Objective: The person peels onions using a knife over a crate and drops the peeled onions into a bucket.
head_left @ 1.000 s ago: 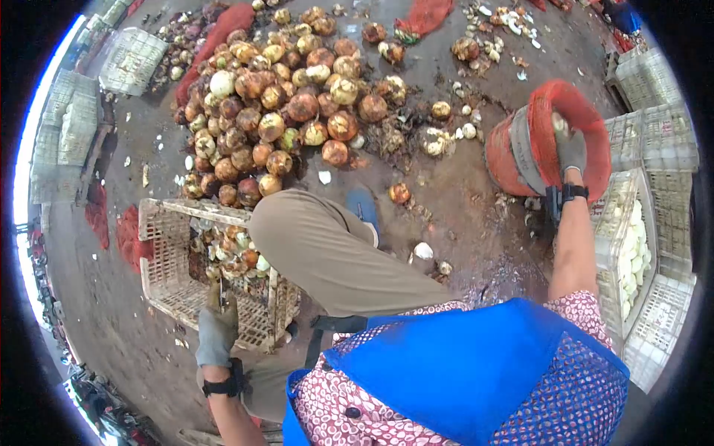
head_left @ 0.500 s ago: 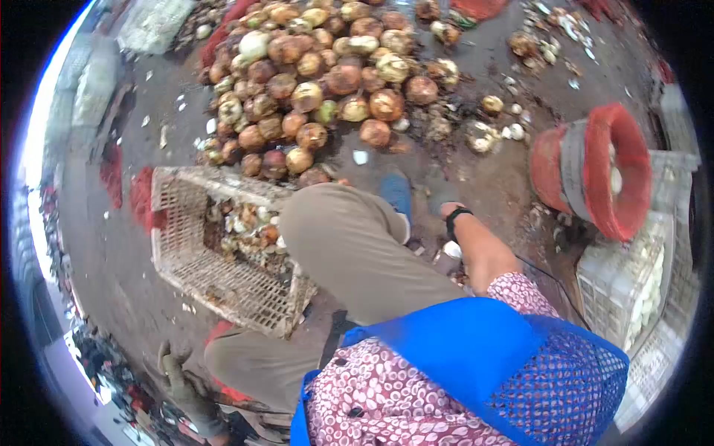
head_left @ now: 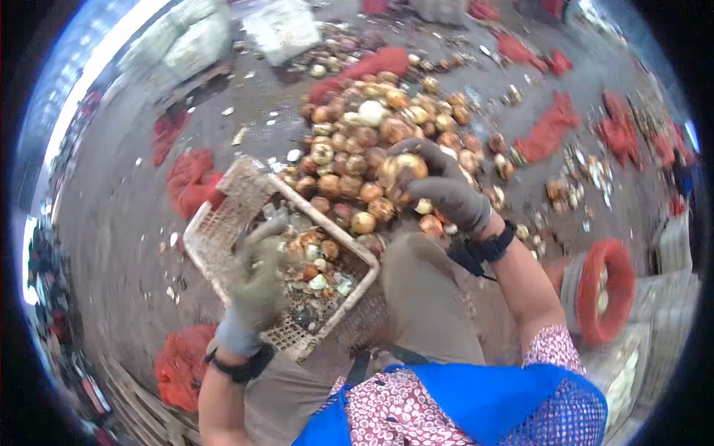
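Note:
My right hand (head_left: 461, 197), in a dark glove, is closed around a brown-skinned onion (head_left: 404, 169) above the onion pile (head_left: 349, 160). My left hand (head_left: 260, 279), also gloved and blurred by motion, is over the near left side of a dirty white plastic crate (head_left: 357, 276). Its fingers look apart, and I make out nothing in them. Inside the crate lie onion pieces and peelings (head_left: 320, 256), partly covered by the left hand.
Red mesh bags lie on the wet floor, one (head_left: 195, 178) beyond the crate and another (head_left: 182, 364) at near left. To the right, a red-rimmed tub (head_left: 621, 293) stands near white crates (head_left: 632, 364). A pale sack (head_left: 281, 30) lies at the back.
The view has swung up and right. My right hand has come up from low beside my leg and now grips an onion. My left hand has risen from the lower left to the crate.

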